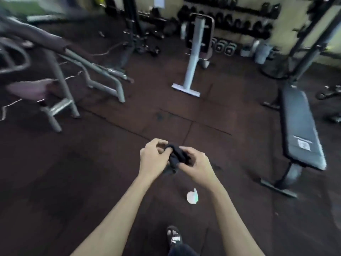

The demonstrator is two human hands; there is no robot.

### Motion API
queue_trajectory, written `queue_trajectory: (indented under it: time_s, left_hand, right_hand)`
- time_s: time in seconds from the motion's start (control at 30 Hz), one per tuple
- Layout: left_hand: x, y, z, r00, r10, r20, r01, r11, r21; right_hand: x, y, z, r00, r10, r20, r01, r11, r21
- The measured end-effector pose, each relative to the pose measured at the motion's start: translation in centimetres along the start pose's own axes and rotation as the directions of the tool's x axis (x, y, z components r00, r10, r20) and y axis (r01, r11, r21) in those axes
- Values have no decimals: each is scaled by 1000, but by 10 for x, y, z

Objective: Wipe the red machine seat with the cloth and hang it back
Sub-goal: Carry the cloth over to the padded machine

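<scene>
A dark bunched cloth (177, 157) is held in front of me between both hands, above the dark rubber floor. My left hand (153, 157) pinches its upper left end. My right hand (195, 163) grips its right side, fingers curled around it. At the far left stands a grey-framed machine with a reddish, blurred seat pad (29, 88), well away from my hands. The view is motion-blurred.
A dark flat bench (300, 126) stands at the right. A white upright stand (193, 58) is ahead in the middle, with racks of dumbbells (239, 23) along the back wall. A small white scrap (192, 196) lies on the floor near my sandalled foot (174, 237).
</scene>
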State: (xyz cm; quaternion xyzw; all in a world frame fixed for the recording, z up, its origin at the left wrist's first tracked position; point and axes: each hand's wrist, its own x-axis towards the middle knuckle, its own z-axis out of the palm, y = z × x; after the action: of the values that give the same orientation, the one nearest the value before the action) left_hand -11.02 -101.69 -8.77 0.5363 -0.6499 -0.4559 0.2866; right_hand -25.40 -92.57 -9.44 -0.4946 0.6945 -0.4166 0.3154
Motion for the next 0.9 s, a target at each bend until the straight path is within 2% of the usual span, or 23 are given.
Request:
queue_trajectory:
  time_s: [0.17,0.3,0.43,0.5,0.57,0.67,0.8,0.9]
  left_hand:
    - [35,-29,-55,958,-187,-216,127,956,-263]
    - [49,-62,-105,897,-329,-294,164,867,-471]
    - [56,-93,-162,883,-346,-318,152,851,-503]
    - [66,-121,-205,865,-319,-387,147,899,-413]
    - [80,-152,-255,873,-254,-417,127,943,-309]
    - [100,-182,-321,906,-202,-373,49,923,-383]
    - [136,-206,-406,887,-140,-441,-34,931,-364]
    - [167,-221,-466,860,-122,-496,-57,942,-331]
  right_hand:
    - [79,-32,51,937,-204,282,229,972,-56]
    - [128,-49,118,890,-309,335,358,929,-96]
    - [169,-69,185,839,-354,413,397,917,-22]
    - [189,-89,228,803,-374,465,397,916,51]
    - [211,-114,276,765,-384,518,362,920,147]
    - [240,-153,340,739,-381,556,271,923,273]
    - [276,-202,425,791,-317,524,105,913,394]
    - [298,-234,482,822,-207,530,-90,872,481]
